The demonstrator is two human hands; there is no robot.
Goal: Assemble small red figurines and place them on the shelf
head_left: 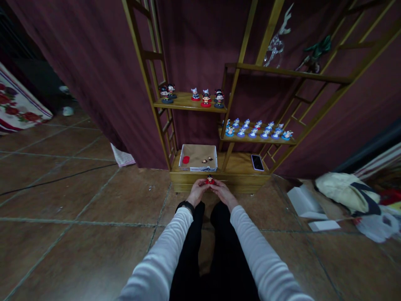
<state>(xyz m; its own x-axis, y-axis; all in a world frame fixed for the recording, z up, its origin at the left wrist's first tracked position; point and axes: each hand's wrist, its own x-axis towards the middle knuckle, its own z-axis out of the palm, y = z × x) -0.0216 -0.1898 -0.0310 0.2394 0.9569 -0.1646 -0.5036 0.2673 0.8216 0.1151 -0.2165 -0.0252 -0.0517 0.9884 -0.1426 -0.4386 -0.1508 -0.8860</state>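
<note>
Between the fingertips of both hands I hold a small red figurine (209,179) with dark hair, in front of the low wooden cabinet. My left hand (198,191), with a dark band at the wrist, is closed on its left side. On its right side my right hand (223,192) pinches it too. Just beyond my hands sits a shallow open box (198,151) with a brown bottom. Inside it lie red discs (186,159) at the left and two small dark-haired pieces (204,161) towards the right.
Dark and red figurines (206,99) stand on the upper left shelf (181,102). Several blue-and-white figurines (253,132) line the lower right shelf. A phone (257,162) lies on the cabinet top (241,161). On the top right shelf is a clear deer ornament (275,48). White boxes (305,202) and bags lie on the floor at right.
</note>
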